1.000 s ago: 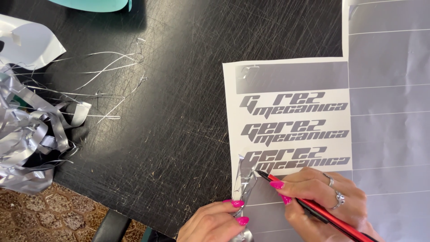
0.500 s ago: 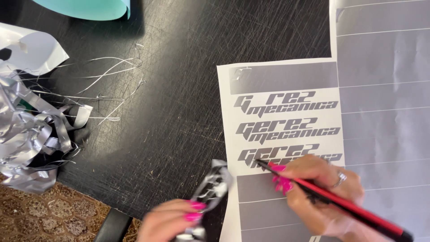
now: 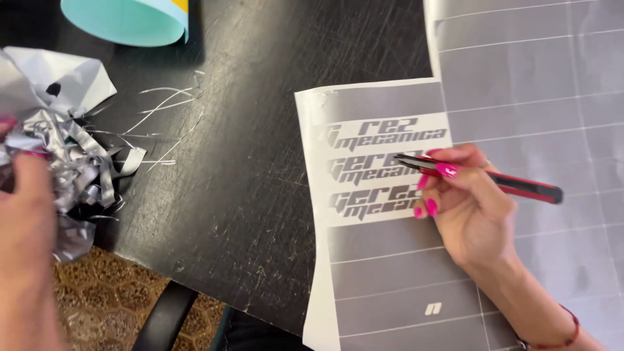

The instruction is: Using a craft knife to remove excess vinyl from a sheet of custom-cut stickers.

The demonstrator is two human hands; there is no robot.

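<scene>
A grey vinyl sheet (image 3: 383, 260) on white backing lies on the black table (image 3: 247, 169), with three rows of cut lettering near its top. My right hand (image 3: 474, 208) grips a red and black craft knife (image 3: 520, 186), and its blade tip rests on the middle row of lettering. My left hand (image 3: 26, 214) is blurred at the far left edge, up against a pile of crumpled silver vinyl scraps (image 3: 78, 162). Whether its fingers hold a scrap is unclear.
A larger grey sheet with cut lines (image 3: 533, 78) lies at the right, under the smaller one's edge. A teal paper roll (image 3: 123, 19) sits at the top left. Thin silver slivers (image 3: 162, 117) are scattered beside the pile. Patterned floor (image 3: 97, 292) shows below the table edge.
My left hand carried a peeled silver strip from the sheet's lower edge over to the scrap pile at the left. The knife tip moved up from the bottom row of lettering to the middle row.
</scene>
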